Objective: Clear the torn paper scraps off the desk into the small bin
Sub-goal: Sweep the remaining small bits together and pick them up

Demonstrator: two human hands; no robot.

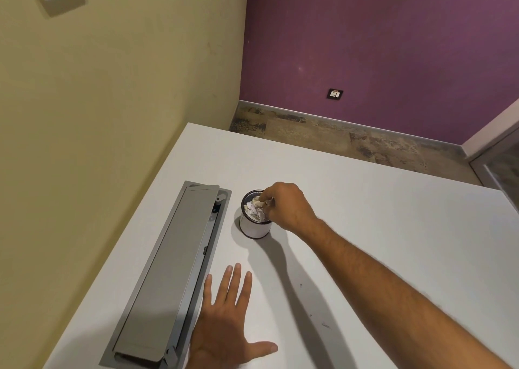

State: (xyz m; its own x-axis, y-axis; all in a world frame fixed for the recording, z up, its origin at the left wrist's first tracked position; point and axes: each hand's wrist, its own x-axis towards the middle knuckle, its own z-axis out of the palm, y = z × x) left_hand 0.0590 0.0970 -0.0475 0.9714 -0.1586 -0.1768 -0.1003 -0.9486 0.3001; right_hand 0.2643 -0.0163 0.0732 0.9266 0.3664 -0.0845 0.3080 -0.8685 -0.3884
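Note:
A small white bin (254,226) with a dark rim stands on the white desk (379,228). Crumpled paper scraps (256,210) fill its top. My right hand (286,204) hovers over the bin's mouth, fingertips pinched together on a scrap right at the pile. My left hand (227,321) lies flat on the desk near the front edge, fingers spread, holding nothing. No loose scraps show on the desk surface.
A long grey cable hatch (171,278) is set into the desk left of the bin, its lid partly raised. The desk meets a yellow wall on the left. Beyond the far edge lie the floor and a purple wall.

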